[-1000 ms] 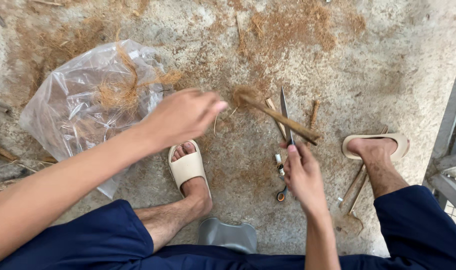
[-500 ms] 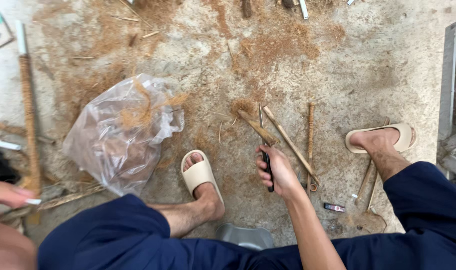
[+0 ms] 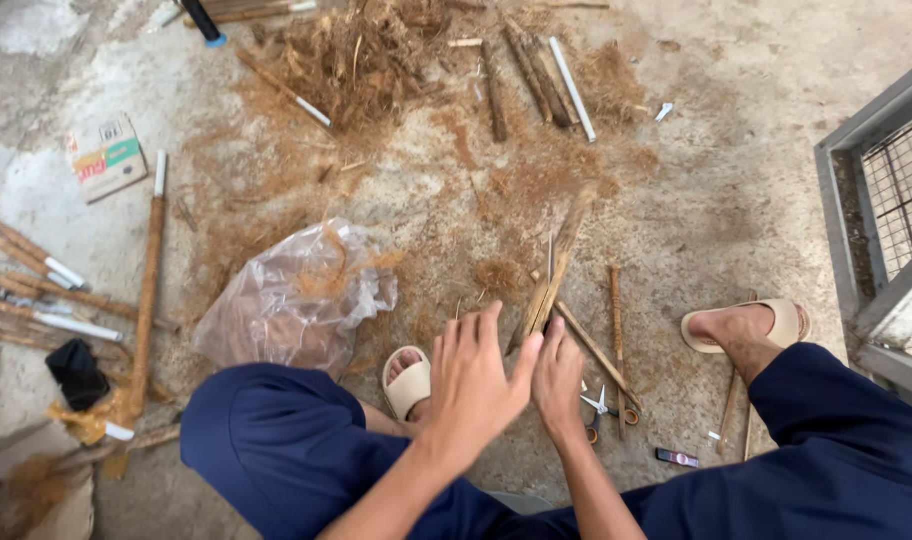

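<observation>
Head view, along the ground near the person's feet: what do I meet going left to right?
Black object → long stick → plastic bag → left sandal → left hand → right hand, holding a stick → scissors → right sandal → metal mesh frame.

A single head-worn camera looks steeply down from above the seated person's lap at the concrete floor (image 3: 736,200). It sits close over the knees, facing forward past the clear plastic bag (image 3: 291,300), and takes in ground up to the fibre pile (image 3: 361,55) beyond the bag.
</observation>
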